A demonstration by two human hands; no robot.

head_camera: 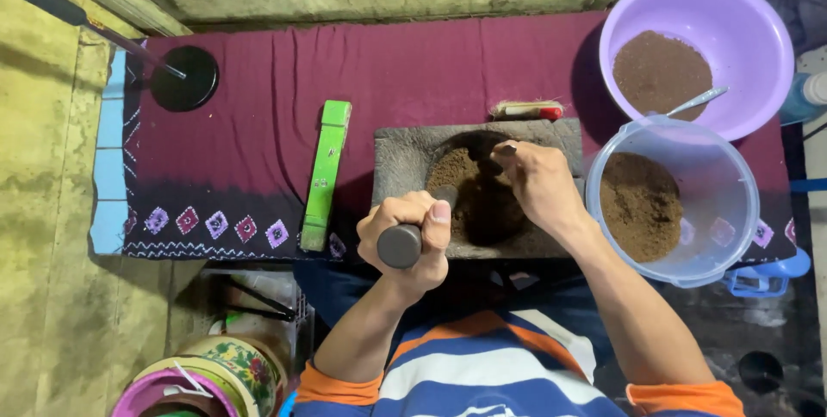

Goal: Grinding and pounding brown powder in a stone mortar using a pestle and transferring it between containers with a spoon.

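A grey stone mortar slab (405, 154) lies on the maroon cloth, its round hollow holding brown powder (457, 167). My left hand (412, 240) grips a dark pestle (400, 245), its round butt end facing the camera at the slab's near edge. My right hand (538, 180) reaches into the hollow, fingertips pinched at something small and dark above the powder; what it is cannot be told.
A clear plastic tub (689, 133) of brown powder stands to the right. Behind it a purple basin (758, 12) holds darker powder and a spoon (699, 101). A green bar (326, 173), a small brush (527, 109) and a black round base (183, 78) lie on the cloth (413, 64).
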